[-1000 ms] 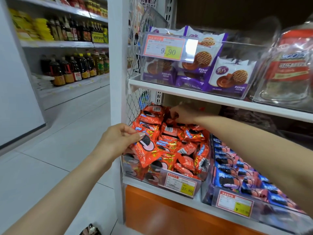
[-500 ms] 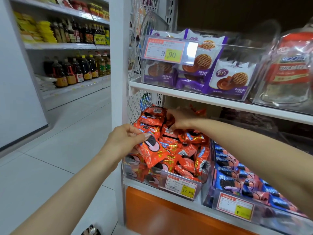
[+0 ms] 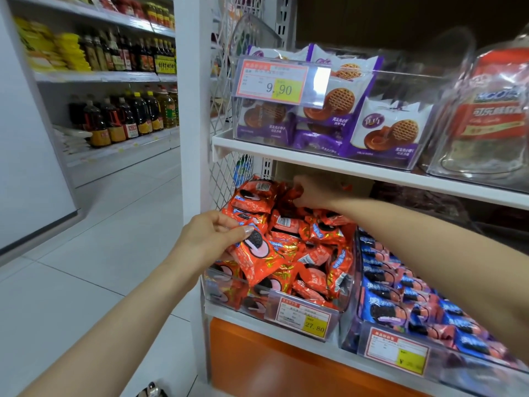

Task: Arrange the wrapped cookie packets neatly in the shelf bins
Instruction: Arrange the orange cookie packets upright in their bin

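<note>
The left hand (image 3: 210, 239) pinches one orange packet (image 3: 257, 257) over the front of the clear bin (image 3: 221, 279); the right hand (image 3: 316, 193), arm stretched, curls on a rear packet (image 3: 296, 196) at the back. The pile (image 3: 309, 242) in it lies jumbled, so I judge most of the arranging is left.

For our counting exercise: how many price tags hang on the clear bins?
3: 9.90 tag, upper bin; 27.80 tag, orange-packet bin; third tag, blue-packet bin. Others may be hidden.

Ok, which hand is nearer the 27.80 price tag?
Left. The left hand pinches an orange packet above the bin front, up-left of the price tag; the right hand grips packets at its back.
</note>
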A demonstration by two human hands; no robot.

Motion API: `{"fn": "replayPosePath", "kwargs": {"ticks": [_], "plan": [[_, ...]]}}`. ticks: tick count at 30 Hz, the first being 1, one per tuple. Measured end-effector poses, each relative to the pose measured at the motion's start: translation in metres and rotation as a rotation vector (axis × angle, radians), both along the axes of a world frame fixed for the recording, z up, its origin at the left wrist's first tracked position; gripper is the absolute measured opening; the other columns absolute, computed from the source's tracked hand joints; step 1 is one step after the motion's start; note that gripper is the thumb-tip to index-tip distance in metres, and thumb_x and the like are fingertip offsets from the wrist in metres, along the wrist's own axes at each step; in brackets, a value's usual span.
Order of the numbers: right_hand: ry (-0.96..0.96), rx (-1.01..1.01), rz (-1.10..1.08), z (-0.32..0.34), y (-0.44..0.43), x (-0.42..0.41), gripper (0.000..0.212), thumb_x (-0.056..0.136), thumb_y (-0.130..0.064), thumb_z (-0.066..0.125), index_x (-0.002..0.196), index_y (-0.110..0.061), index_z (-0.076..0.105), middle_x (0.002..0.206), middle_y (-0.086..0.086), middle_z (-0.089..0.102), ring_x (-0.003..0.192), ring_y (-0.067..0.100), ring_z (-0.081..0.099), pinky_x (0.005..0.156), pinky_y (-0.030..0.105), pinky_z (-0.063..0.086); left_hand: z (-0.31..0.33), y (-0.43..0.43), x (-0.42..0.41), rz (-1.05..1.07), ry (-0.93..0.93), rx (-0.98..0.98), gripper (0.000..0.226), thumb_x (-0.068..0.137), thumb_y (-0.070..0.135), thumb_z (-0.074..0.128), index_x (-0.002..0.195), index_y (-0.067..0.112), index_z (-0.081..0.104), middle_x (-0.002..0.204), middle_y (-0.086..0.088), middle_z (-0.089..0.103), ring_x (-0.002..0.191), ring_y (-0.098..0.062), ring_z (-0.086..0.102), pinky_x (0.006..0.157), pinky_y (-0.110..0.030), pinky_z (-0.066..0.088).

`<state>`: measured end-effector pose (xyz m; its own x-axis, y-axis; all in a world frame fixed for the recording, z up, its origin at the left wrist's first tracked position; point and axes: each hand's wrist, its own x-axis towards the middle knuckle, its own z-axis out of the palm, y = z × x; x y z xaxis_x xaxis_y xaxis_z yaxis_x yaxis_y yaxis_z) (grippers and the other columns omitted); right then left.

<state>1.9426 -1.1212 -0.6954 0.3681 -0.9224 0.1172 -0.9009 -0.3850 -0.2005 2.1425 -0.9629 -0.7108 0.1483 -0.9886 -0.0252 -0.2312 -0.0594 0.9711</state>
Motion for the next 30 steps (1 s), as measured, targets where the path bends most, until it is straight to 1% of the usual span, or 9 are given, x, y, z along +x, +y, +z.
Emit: {"fn": "replayPosePath", "kwargs": {"ticks": [6, 10, 12, 16, 21, 24, 27, 28, 30], "plan": [[-0.001, -0.032, 0.000, -0.006, -0.008, -0.006, 0.013, 0.082, -0.025, 0.069, 0.088, -0.015, 0.063, 0.083, -0.002, 0.059, 0.078, 0.015, 0.053, 0.058, 0.023, 0.033, 0.001, 0.001, -0.002, -0.007, -0.009, -0.006, 0.020, 0.079, 0.023, 0.073, 0.082, 0.011, 0.058, 0.088, -0.015, 0.069, 0.065, -0.016, 0.063, 0.052, -0.019, 0.050], [-0.334, 0.043, -0.012, -0.005, -0.011, -0.003, 0.014, 0.083, -0.010, 0.068, 0.080, -0.014, 0.055, 0.075, 0.000, 0.053, 0.076, 0.017, 0.051, 0.062, 0.024, 0.036, 0.002, 0.002, -0.004, -0.017, -0.010, -0.011, 0.019, 0.079, 0.023, 0.073, 0.081, 0.011, 0.057, 0.086, -0.013, 0.069, 0.063, -0.015, 0.063, 0.049, -0.017, 0.051], [-0.484, 0.096, -0.058, -0.001, -0.012, 0.000, 0.015, 0.085, -0.007, 0.066, 0.095, -0.011, 0.056, 0.085, 0.004, 0.056, 0.089, 0.019, 0.052, 0.077, 0.025, 0.038, 0.002, 0.002, -0.004, -0.014, -0.010, -0.017, 0.019, 0.079, 0.022, 0.073, 0.080, 0.011, 0.058, 0.086, -0.014, 0.069, 0.061, -0.015, 0.062, 0.049, -0.016, 0.050], [-0.554, 0.079, -0.126, 0.010, 0.002, -0.007, 0.052, 0.087, -0.029, 0.066, 0.131, -0.008, 0.047, 0.128, 0.008, 0.053, 0.122, 0.023, 0.048, 0.089, 0.019, 0.032, 0.001, 0.000, -0.002, -0.002, -0.002, -0.011, 0.019, 0.079, 0.022, 0.073, 0.080, 0.011, 0.058, 0.087, -0.014, 0.068, 0.064, -0.015, 0.062, 0.048, -0.016, 0.050], [-0.693, 0.040, -0.135, 0.010, 0.021, -0.016, 0.067, 0.084, -0.040, 0.065, 0.141, -0.015, 0.038, 0.143, 0.004, 0.043, 0.132, 0.023, 0.039, 0.108, 0.026, 0.027, -0.002, -0.002, -0.004, 0.006, 0.017, -0.016, 0.019, 0.079, 0.021, 0.073, 0.081, 0.010, 0.058, 0.082, -0.011, 0.065, 0.060, -0.014, 0.059, 0.047, -0.016, 0.050], [-0.824, 0.176, -0.167, 0.009, 0.039, -0.026, 0.067, 0.080, -0.044, 0.069, 0.135, -0.014, 0.047, 0.133, 0.002, 0.051, 0.125, 0.020, 0.046, 0.104, 0.030, 0.036, -0.005, -0.003, -0.009, 0.029, 0.057, -0.025, 0.017, 0.080, 0.019, 0.073, 0.080, 0.011, 0.057, 0.076, -0.007, 0.062, 0.057, -0.014, 0.058, 0.064, -0.029, 0.056], [-0.882, 0.407, -0.082, 0.011, 0.069, -0.036, 0.080, 0.054, -0.058, 0.079, 0.122, -0.019, 0.062, 0.120, -0.001, 0.063, 0.110, 0.015, 0.057, 0.099, 0.032, 0.043, -0.006, -0.005, -0.015, 0.049, 0.100, -0.024, 0.016, 0.082, 0.014, 0.071, 0.078, 0.014, 0.055, 0.076, -0.003, 0.060, 0.058, -0.012, 0.059, 0.073, -0.037, 0.056], [-0.878, 0.447, -0.025, 0.012, 0.077, -0.041, 0.074, 0.054, -0.053, 0.081, 0.116, -0.016, 0.064, 0.108, 0.001, 0.066, 0.093, 0.012, 0.061, 0.087, 0.026, 0.048, -0.006, -0.005, -0.017, 0.052, 0.108, -0.021, 0.016, 0.082, 0.012, 0.070, 0.079, 0.014, 0.054, 0.079, -0.003, 0.060, 0.064, -0.015, 0.060, 0.076, -0.039, 0.056], [-0.787, 0.487, 0.130, 0.014, 0.097, -0.048, 0.042, 0.067, -0.026, 0.080, 0.101, -0.011, 0.061, 0.080, 0.006, 0.058, 0.065, 0.010, 0.048, 0.062, 0.019, 0.038, -0.007, -0.006, -0.019, 0.051, 0.080, -0.029, 0.015, 0.082, 0.012, 0.070, 0.085, 0.011, 0.056, 0.088, -0.006, 0.061, 0.081, -0.021, 0.062, 0.082, -0.042, 0.055]]}}
